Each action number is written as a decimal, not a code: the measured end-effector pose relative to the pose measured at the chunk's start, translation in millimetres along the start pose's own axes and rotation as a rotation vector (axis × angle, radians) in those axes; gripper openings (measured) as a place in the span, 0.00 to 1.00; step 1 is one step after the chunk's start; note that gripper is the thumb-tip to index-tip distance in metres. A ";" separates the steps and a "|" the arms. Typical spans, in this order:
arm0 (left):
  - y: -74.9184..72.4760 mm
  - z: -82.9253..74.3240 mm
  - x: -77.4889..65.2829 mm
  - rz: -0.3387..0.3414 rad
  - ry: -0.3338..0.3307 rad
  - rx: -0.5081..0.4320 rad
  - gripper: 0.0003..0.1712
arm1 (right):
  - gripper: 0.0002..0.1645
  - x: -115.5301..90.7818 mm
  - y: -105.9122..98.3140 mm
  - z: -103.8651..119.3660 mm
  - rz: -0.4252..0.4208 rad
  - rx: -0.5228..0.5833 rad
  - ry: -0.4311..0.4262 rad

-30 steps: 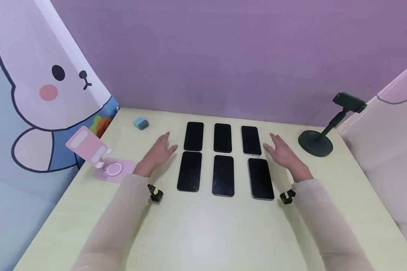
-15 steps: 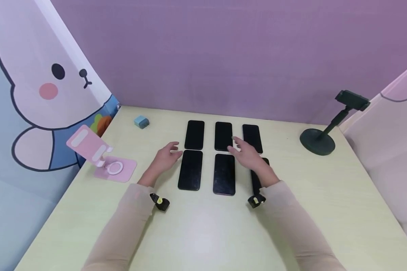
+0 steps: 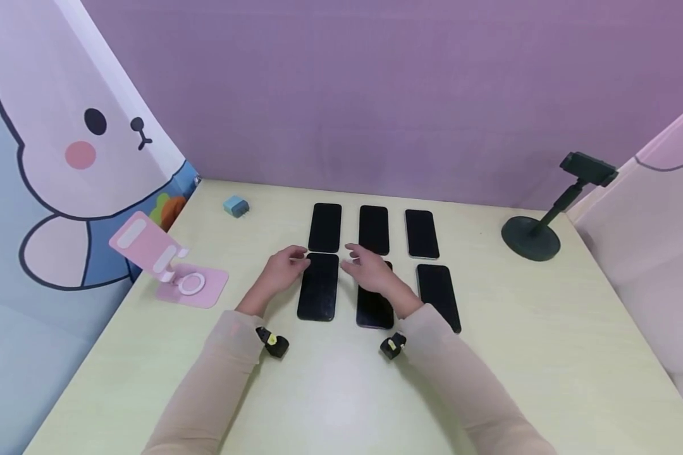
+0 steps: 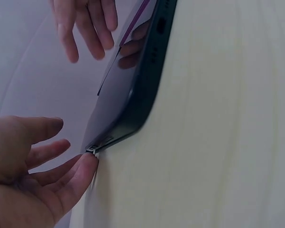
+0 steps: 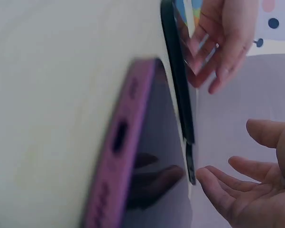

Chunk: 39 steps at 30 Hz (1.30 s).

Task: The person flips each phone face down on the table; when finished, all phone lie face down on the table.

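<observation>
Several dark-screened smartphones lie flat in two rows of three on the table. My left hand [image 3: 281, 272] is at the upper left edge of the front-left smartphone [image 3: 317, 294], its fingers loosely bent; the left wrist view shows its fingertips [image 4: 87, 164] at that edge, though contact is unclear. My right hand [image 3: 370, 270] hovers over the front-middle smartphone [image 3: 374, 311] and hides part of it. Its fingertips [image 5: 206, 178] point toward the front-left smartphone and hold nothing. In the right wrist view, the front-middle smartphone [image 5: 118, 133] has a purple edge, and the front-left one a dark edge.
Behind lie the back-left [image 3: 325, 227], back-middle [image 3: 374, 229] and back-right smartphones [image 3: 422, 234]. The front-right smartphone [image 3: 438, 294] is beside my right forearm. A pink phone stand [image 3: 148, 243] and blue charger plug [image 3: 236, 206] are left; a black phone stand [image 3: 532, 237] is right.
My right hand has swept left from beyond the right-hand smartphones to above the front-middle one. The left hand has moved slightly right and nearer to the front-left smartphone. The smartphones lie as before.
</observation>
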State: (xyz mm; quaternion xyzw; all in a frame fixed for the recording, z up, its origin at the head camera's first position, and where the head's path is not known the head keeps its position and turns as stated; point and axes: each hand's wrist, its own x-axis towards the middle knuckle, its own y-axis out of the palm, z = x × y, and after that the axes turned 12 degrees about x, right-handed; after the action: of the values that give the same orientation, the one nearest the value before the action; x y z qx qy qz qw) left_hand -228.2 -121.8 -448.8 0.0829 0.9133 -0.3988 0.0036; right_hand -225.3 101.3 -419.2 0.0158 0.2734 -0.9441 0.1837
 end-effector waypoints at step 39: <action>5.6 0.9 8.1 0.018 0.005 0.107 0.20 | 0.27 20.9 36.1 6.3 -0.126 0.011 0.157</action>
State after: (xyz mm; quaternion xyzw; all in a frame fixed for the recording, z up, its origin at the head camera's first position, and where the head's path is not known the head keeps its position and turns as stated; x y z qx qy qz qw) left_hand -235.3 -117.5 -454.0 0.0921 0.8899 -0.4467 0.0007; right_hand -231.5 62.7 -435.0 0.0733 0.2822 -0.9511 0.1018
